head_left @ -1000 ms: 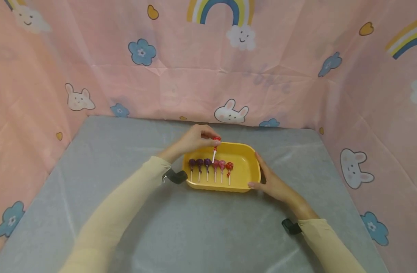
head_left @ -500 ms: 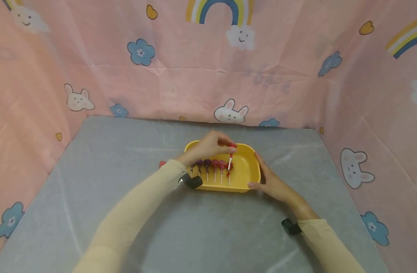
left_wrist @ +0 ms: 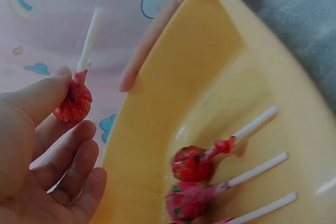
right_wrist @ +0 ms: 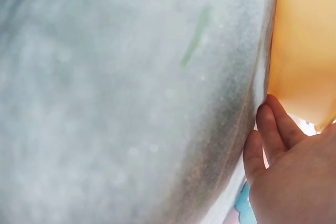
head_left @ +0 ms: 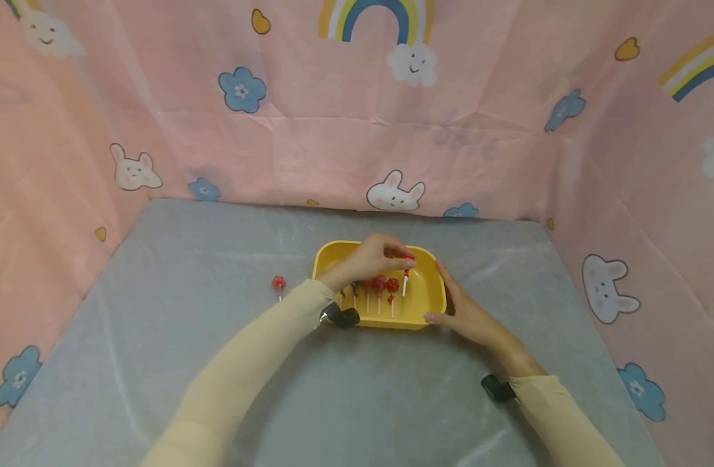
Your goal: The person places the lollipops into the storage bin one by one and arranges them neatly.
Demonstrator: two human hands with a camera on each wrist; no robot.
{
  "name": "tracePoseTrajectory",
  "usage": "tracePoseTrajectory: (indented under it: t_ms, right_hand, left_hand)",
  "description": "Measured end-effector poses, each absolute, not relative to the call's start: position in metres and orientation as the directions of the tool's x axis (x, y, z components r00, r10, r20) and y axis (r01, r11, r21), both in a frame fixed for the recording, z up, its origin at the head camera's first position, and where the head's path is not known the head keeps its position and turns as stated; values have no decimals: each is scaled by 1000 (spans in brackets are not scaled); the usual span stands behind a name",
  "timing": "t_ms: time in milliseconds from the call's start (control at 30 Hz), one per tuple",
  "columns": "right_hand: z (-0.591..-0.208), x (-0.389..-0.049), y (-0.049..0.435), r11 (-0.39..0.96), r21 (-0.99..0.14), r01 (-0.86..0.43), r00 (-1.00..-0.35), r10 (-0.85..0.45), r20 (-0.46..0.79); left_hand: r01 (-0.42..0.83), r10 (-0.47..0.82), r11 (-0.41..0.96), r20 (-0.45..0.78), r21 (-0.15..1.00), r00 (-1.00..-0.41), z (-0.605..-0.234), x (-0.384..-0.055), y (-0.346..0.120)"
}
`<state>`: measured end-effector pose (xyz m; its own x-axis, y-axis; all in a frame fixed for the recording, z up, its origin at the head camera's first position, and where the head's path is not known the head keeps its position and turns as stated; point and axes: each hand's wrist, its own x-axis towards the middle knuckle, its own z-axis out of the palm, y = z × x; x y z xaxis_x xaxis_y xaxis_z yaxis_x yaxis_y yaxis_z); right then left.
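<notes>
My left hand (head_left: 371,258) pinches a red-wrapped lollipop (left_wrist: 74,103) by its head, over the right part of a yellow plastic tray (head_left: 431,279). Its white stick points down in the head view. Below and to the left, a row of lollipops lies in the tray, sticks toward me: a red lollipop (head_left: 393,285) at the right end, pink lollipops (left_wrist: 188,201) beside it, and darker ones partly hidden by my left hand and wrist. My right hand (head_left: 470,318) grips the tray's right end, thumb at the front corner and fingers along the outer side.
Left of the tray, one more red lollipop (head_left: 279,284) lies on the grey cloth-covered table (head_left: 357,395), its stick partly behind my left sleeve. A pink printed curtain (head_left: 310,149) stands along the back and both sides.
My left hand has moved right and toward me with the red lollipop, from above the row to right of it. The table lollipop has come into view. My right hand stays put.
</notes>
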<state>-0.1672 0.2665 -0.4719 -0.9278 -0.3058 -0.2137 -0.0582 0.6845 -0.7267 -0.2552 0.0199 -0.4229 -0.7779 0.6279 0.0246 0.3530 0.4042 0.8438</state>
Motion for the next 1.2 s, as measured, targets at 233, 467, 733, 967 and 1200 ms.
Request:
tracePoseTrajectory:
  t_ms: [233, 467, 733, 967, 1200]
  right_hand:
    - [-473, -167, 265, 685, -727, -47, -926, -303, -225]
    - [-472, -166, 264, 679, -732, -53, -928, -305, -215]
    - [-472, -166, 266, 676, -733, -70, -928, -313, -200]
    - [-472, -165, 267, 678, -733, -65, -928, -312, -206]
    - [-471, -165, 266, 679, -731, -65, -927, -312, -207]
  left_hand:
    - [298, 607, 404, -10, 865, -795, -435, -252, 25]
    - [260, 590, 411, -37, 874, -807, -441, -250, 29]
    - [302, 584, 440, -14, 846, -812, -449, -251, 33]
    - [366, 609, 481, -3, 797, -793, -454, -249, 39]
    - [388, 621, 513, -20, 765, -783, -456, -247, 42]
